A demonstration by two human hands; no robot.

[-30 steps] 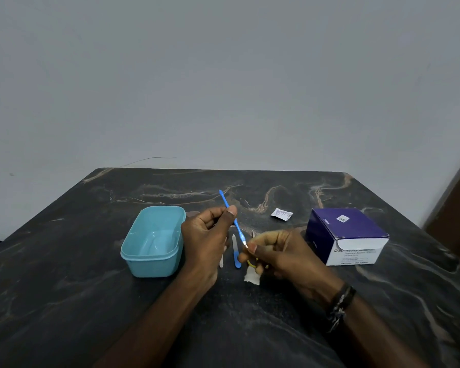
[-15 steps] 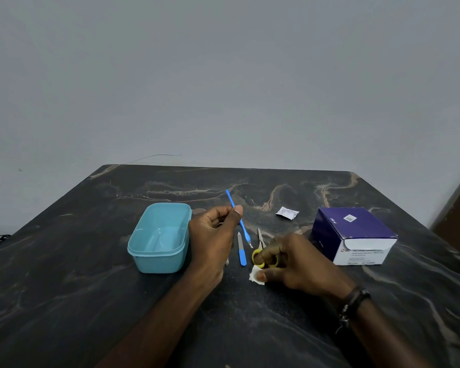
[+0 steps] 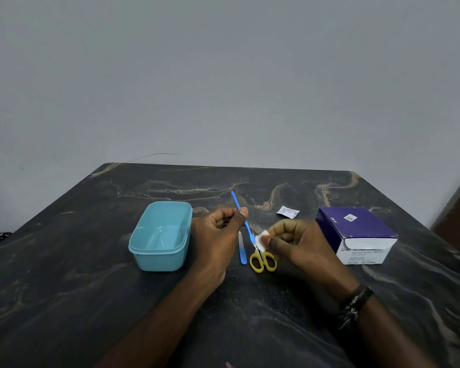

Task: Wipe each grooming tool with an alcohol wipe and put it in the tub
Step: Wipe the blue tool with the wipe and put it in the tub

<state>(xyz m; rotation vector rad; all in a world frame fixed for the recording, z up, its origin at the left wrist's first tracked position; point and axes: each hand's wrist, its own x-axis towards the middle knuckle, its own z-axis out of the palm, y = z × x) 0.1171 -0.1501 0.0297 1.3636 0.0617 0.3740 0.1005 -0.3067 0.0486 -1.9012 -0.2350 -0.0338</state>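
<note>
In the head view, the left hand (image 3: 218, 235) is pinching a thin blue grooming stick (image 3: 241, 215) between thumb and fingers, holding it slanted above the dark marbled table (image 3: 64, 274). The right hand (image 3: 295, 245) is pinching a white alcohol wipe (image 3: 260, 239) at the stick's lower tip. Beneath them, a blue-handled nail file (image 3: 242, 252) and yellow-handled scissors (image 3: 263, 260) are lying side by side. The teal tub (image 3: 161, 235) is sitting just left of the left hand, holding no tools. A torn wipe sachet (image 3: 287, 211) and a purple swab box (image 3: 356, 233) are resting to the right.
</note>
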